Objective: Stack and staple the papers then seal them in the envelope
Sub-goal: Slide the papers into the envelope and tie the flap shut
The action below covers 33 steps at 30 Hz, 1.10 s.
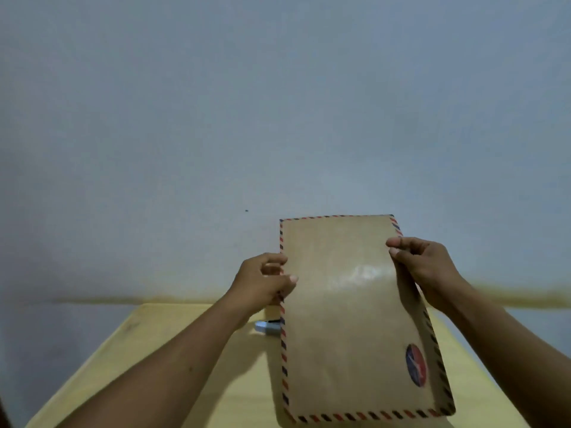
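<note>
A brown envelope (pixel 349 319) with a red-and-blue striped border and a round red-blue sticker near its lower right corner is held up in the air above the table. My left hand (pixel 265 282) pinches its left edge, thumb on the front. My right hand (pixel 429 267) grips the right edge a little higher. The envelope tilts with its top toward the wall. No papers are visible outside it. A small blue-and-white object, probably the stapler (pixel 267 328), lies on the table, partly hidden behind the envelope's left edge.
A light wooden table (pixel 173 366) spreads below my arms, its far edge against a plain blue-grey wall (pixel 278 103).
</note>
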Tool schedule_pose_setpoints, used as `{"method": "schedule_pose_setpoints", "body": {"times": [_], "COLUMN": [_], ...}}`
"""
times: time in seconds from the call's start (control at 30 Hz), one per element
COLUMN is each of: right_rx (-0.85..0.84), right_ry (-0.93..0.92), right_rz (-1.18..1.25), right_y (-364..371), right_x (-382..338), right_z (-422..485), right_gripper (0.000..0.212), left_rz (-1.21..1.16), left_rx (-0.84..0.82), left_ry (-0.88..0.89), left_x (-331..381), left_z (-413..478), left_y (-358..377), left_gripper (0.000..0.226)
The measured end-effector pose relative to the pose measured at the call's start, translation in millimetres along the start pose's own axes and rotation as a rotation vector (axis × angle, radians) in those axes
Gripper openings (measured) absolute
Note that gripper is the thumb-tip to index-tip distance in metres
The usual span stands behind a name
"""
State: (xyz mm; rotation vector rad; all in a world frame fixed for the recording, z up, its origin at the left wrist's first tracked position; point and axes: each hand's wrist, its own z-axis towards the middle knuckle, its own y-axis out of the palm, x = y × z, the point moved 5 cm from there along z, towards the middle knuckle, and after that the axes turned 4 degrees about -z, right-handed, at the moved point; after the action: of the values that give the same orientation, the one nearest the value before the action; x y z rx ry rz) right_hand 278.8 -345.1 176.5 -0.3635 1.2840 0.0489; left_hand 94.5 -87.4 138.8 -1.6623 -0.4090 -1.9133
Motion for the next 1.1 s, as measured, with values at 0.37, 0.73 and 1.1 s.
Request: {"method": "schedule_pose_setpoints", "body": {"times": [0.37,0.73,1.1], "right_rx": [-0.098,-0.338,-0.566], "right_ry": [0.178,-0.105,-0.230], "right_rz": [-0.539,-1.091,-1.131], "right_y": [15.8,81.1,172.2], "right_x": [146.3,140.9,125.4], "right_z": [20.7,-45.0,-88.3], "right_gripper": [0.013,0.056,0.067], "left_rz": [0.803,1.121,1.204], "left_rx": [-0.164,-0.131,0.100], "left_ry": [0.164,0.169,-0.025], "left_x": [-104.6,-147.0,-130.7], "left_z": [7.5,22.7,-31.7], "left_y": [70.6,12.4,-38.4], "left_gripper": [0.050,0.045,0.038]}}
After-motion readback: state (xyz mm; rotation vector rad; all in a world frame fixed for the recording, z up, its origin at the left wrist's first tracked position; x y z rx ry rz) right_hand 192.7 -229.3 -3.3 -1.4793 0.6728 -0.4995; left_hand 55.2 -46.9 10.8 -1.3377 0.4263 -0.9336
